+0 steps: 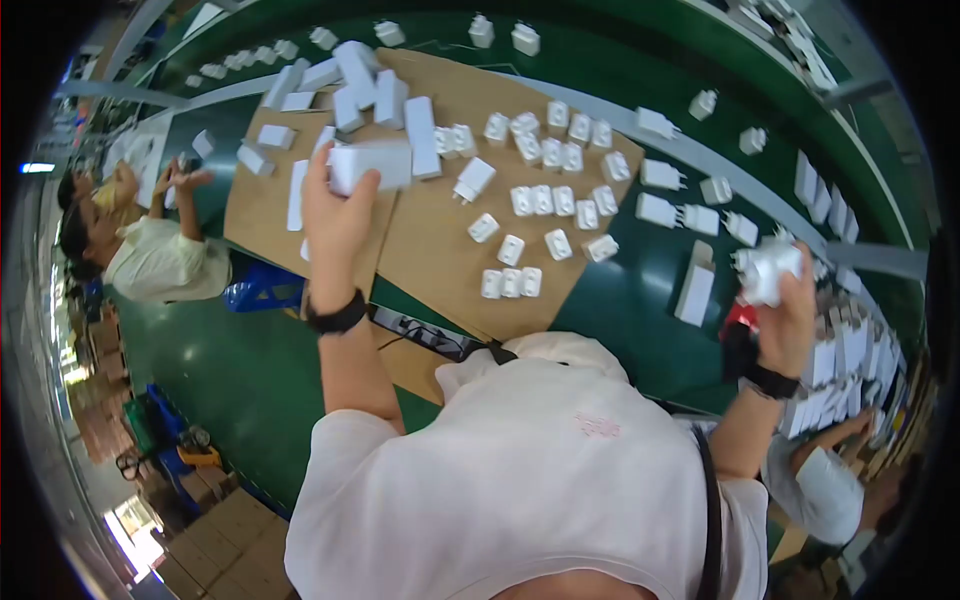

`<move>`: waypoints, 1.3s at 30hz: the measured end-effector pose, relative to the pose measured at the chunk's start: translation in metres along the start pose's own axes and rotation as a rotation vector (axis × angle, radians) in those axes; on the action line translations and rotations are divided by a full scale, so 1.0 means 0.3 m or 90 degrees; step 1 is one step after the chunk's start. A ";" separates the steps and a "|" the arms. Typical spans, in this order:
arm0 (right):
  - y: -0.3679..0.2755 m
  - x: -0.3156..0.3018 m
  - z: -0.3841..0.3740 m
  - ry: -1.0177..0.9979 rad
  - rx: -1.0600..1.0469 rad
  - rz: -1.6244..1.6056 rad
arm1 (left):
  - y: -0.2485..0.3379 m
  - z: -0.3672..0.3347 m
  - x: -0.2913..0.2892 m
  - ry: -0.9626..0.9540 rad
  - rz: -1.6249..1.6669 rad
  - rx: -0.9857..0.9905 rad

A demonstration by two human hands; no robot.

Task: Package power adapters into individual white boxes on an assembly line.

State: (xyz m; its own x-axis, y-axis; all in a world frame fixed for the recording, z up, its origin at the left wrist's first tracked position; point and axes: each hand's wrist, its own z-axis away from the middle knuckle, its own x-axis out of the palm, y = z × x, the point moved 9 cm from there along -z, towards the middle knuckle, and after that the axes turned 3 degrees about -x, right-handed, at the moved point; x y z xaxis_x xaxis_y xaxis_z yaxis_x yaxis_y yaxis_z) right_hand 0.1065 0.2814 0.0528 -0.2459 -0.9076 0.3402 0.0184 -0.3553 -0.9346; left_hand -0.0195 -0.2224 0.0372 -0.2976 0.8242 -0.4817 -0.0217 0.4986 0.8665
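Observation:
My left hand [335,222] is closed around a small white box [385,165], held over the left part of the brown cardboard [430,235]. Off to the right, my right hand [788,325] grips white plug chargers [768,272]; blur hides how many there are. Between my hands, several small white chargers [542,201] lie on the cardboard in rows and loose groups. A larger charger with its prongs showing [474,180] rests among them. White boxes [358,75] are heaped beyond my left hand, and an upright-looking one [423,135] stands beside it.
More chargers [657,210] and a long white box [696,285] lie on the green table at right. Chargers [526,40] are spaced along the green strip behind. One co-worker [165,260] is at left, another [815,490] at lower right, near stacked white boxes [850,345].

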 end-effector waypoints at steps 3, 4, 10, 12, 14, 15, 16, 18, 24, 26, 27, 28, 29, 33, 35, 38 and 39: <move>0.031 0.192 -0.013 -0.026 -0.063 -0.081 | 0.194 0.138 0.183 -0.216 0.486 -0.135; 0.039 0.258 -0.030 -0.046 -0.074 -0.115 | 0.162 0.175 0.250 -0.266 0.537 -0.150; -0.128 0.395 0.019 0.027 -0.351 0.093 | 0.218 0.360 0.470 -0.427 0.644 -0.219; -0.115 0.370 0.031 0.042 -0.332 0.108 | 0.242 0.391 0.499 -0.443 0.650 -0.215; -0.083 0.346 0.037 0.056 -0.309 0.118 | 0.272 0.408 0.505 -0.430 0.610 -0.159; -0.068 0.340 0.038 0.060 -0.309 0.166 | 0.283 0.418 0.513 -0.437 0.611 -0.158; -0.060 0.340 0.036 0.061 -0.307 0.213 | 0.296 0.417 0.508 -0.421 0.557 -0.126; -0.049 0.343 0.039 0.066 -0.284 0.234 | 0.312 0.430 0.517 -0.409 0.503 -0.094; -0.063 0.387 0.028 -0.059 -0.369 0.475 | 0.239 0.439 0.582 -0.394 0.625 -0.184; -0.043 0.370 0.010 -0.083 -0.325 0.478 | 0.209 0.457 0.629 -0.415 0.638 -0.239; -0.038 0.371 0.002 -0.087 -0.351 0.501 | 0.193 0.468 0.659 -0.429 0.648 -0.296; -0.034 0.369 0.004 -0.091 -0.372 0.525 | 0.199 0.476 0.676 -0.438 0.649 -0.301; -0.031 0.378 0.001 -0.113 -0.393 0.548 | 0.210 0.484 0.698 -0.452 0.688 -0.324; 0.015 0.256 -0.080 -0.082 -0.275 0.473 | 0.250 0.497 0.762 -0.499 0.714 -0.336; 0.007 0.249 -0.094 -0.074 -0.274 0.444 | 0.290 0.466 0.814 -0.513 0.695 -0.293; 0.102 0.221 -0.131 -0.052 -0.080 0.055 | 0.323 0.453 0.852 -0.476 0.674 -0.347; 0.125 0.204 -0.156 -0.054 -0.070 0.012 | 0.353 0.449 0.872 -0.509 0.590 -0.303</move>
State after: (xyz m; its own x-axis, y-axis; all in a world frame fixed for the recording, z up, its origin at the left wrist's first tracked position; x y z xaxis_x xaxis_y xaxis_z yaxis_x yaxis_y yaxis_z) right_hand 0.0468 0.2228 0.0337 -0.1632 -0.9312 0.3259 -0.0854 -0.3157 -0.9450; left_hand 0.0290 0.0823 -0.0148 0.2566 0.8199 0.5118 -0.4970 -0.3423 0.7974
